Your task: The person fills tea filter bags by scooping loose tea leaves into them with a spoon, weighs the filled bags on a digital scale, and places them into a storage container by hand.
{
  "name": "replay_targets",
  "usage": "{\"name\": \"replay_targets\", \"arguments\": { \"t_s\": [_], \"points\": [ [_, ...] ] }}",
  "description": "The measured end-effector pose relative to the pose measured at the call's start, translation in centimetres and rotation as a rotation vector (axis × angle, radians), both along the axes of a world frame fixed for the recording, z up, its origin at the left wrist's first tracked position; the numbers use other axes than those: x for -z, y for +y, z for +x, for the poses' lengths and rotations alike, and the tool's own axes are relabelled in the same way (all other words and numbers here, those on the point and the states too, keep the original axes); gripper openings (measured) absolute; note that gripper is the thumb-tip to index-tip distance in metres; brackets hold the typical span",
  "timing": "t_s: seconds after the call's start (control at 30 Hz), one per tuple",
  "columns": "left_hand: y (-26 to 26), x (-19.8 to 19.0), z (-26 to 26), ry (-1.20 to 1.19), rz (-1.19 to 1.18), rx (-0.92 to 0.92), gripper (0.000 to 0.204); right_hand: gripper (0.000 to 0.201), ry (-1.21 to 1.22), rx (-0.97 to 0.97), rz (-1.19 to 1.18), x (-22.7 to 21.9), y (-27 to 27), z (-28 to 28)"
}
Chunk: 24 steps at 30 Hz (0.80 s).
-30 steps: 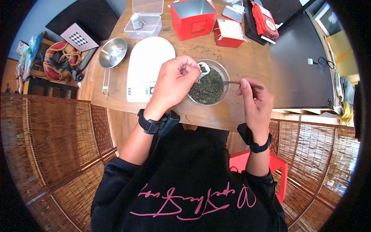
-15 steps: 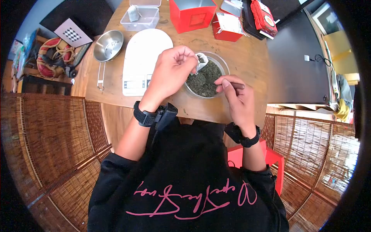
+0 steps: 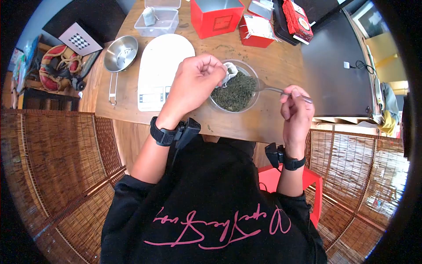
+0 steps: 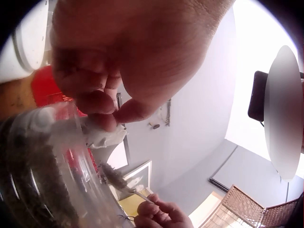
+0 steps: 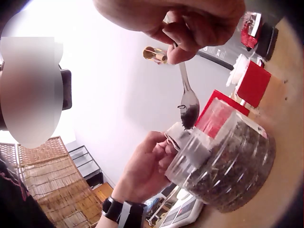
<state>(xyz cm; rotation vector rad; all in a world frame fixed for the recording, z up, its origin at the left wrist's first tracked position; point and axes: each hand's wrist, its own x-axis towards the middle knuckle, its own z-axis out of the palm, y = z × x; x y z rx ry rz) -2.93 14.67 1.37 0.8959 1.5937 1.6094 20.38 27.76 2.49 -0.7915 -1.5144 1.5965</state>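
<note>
Left hand [image 3: 195, 83] is hovering over the near-left rim of the glass bowl [image 3: 252, 72], fingers curled, pinching a small white tea bag [image 3: 229, 74] by its open top. The left wrist view shows the bag [image 4: 102, 135] pinched between thumb and fingertips just above the bowl's edge. Right hand [image 3: 296, 110] is sitting to the right of the bowl, fingers curled around the handle of a metal spoon [image 3: 274, 89]. The spoon is pointing left toward the bag, its scoop over the bowl's right rim. In the right wrist view the spoon [image 5: 187, 102] is carrying a small load of loose tea, scoop just beside the bag's mouth [image 5: 178, 135], not clearly touching it. The bowl is standing on the wooden desk [image 3: 272, 66] and is filled with dark loose tea leaves [image 3: 235, 92].

A white kitchen scale [image 3: 160, 70] is lying just left of the bowl. A steel strainer [image 3: 120, 53] is further left. A clear plastic box [image 3: 157, 22] is at the far edge, holding another bag. An open red tin [image 3: 215, 20] and a smaller red box [image 3: 257, 33] are standing behind the bowl.
</note>
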Motion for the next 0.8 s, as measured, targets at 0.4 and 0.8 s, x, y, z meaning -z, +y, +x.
{"name": "replay_targets", "arguments": {
  "t_s": [0.4, 0.8],
  "points": [
    [0.1, -0.5, 0.3, 0.265, -0.095, 0.052, 0.01, 0.019, -0.058, -0.043, 0.356, -4.5, -2.2, -2.2],
    [-0.1, -1.2, 0.8, 0.329, -0.117, 0.021, 0.008, 0.013, -0.195, -0.13, 0.704, -5.3, -2.8, -3.2]
  ]
}}
